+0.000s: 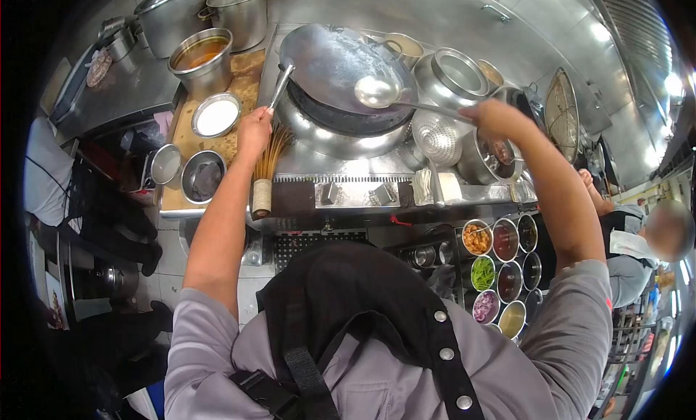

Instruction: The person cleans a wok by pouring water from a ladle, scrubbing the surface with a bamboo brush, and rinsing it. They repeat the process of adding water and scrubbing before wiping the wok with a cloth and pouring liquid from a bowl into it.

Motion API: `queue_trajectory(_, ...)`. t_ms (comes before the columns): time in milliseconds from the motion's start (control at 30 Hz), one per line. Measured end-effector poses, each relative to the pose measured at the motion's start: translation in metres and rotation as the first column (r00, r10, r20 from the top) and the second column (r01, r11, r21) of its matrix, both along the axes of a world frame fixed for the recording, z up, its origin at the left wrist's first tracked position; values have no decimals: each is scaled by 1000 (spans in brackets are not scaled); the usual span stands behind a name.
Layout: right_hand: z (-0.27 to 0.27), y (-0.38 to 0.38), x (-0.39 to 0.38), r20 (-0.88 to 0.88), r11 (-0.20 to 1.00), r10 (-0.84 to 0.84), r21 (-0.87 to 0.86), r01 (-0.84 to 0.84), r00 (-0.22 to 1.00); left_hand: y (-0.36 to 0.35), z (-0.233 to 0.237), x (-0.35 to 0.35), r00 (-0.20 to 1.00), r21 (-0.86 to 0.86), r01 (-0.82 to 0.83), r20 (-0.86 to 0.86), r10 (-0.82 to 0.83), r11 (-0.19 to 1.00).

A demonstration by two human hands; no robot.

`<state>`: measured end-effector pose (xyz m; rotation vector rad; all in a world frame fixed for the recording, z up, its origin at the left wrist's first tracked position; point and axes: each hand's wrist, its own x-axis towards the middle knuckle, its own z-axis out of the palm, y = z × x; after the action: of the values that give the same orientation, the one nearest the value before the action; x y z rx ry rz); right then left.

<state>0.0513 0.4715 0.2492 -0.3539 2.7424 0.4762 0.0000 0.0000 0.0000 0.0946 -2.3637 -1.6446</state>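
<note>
Left hand [254, 134] closed round the wok [319, 61] handle, wok tilted above the stove [348, 141], right hand [499, 121] gripping a ladle [378, 92], its bowl over the wok

left hand [254, 132] and right hand [500, 121] are closed (arms [221, 228] reaching forward).

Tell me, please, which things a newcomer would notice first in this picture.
The big dark wok catches the eye first, tilted over the stove at top centre, its handle in the left hand. Across it reaches a shiny ladle, held in the right hand. Then come the bright green vegetables, in a round container among others at lower right.
</note>
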Motion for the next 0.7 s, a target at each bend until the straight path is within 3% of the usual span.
queue_trajectory(100, 18, -3, 15, 33, 997, -6, -76, 8, 999, 2, -7, 12, 993, 10, -6, 122, 4, 1000)
queue_trajectory(167, 9, -16, 26, -59, 937, -190, -308, 163, 980, 4, 0, 9, 999, -35, -23, 30, 24, 999)
queue_trajectory(233, -5, -12, 25, -59, 949, -186, -270, 164, 981, 4, -1, 11, 999, -40, -38, 37, 39, 998)
queue_trajectory(300, -25, 19, 10, -150, 976, 169, -115, -187, 974, 2, -8, 12, 998, -64, 2, 63, 2, 998)
queue_trajectory(333, 22, -29, 32, 49, 972, -157, -171, 163, 986, 4, -4, 19, 991, -7, 29, 128, -28, 1000)
queue_trajectory(367, 20, -27, 33, 40, 972, -146, -181, 151, 988, 4, -16, 19, 1000, -89, 4, -22, -6, 996)
queue_trajectory(433, 13, -18, 33, -11, 938, -227, -270, 216, 974, 8, -24, 23, 997, -89, -29, -71, 23, 996)
queue_trajectory(467, 2, -16, 48, -50, 841, -324, -472, 263, 945, 10, -22, 24, 996, -100, -38, -84, 30, 994)
queue_trajectory(500, -27, 5, 48, -169, 824, -202, -561, 74, 965, 15, -17, 26, 999, -24, -32, -45, 31, 999)
queue_trajectory(533, -54, 12, 57, -261, 785, -213, -619, 6, 942, 17, -12, 26, 1000, 57, -27, -3, 27, 998)
queue_trajectory(567, -68, 1, 71, -171, 697, -370, -701, 151, 913, 15, -8, 22, 1000, 54, -28, -9, 29, 998)
queue_trajectory(600, -108, 17, 72, -264, 711, -262, -704, 0, 928, 14, -3, 20, 1000, -34, -14, 0, 14, 999)
queue_trajectory(633, -127, 2, 89, 31, 440, -461, -860, 258, 887, 13, -1, 17, 1000, -122, 4, 13, -2, 992)
queue_trajectory(667, -140, -18, 106, 24, 443, -497, -853, 277, 868, 6, -17, 4, 991, -276, -62, -131, 27, 959)
queue_trajectory(700, -150, -34, 119, 128, 372, -552, -846, 381, 824, -1, -15, -6, 992, -313, -56, -129, 16, 948)
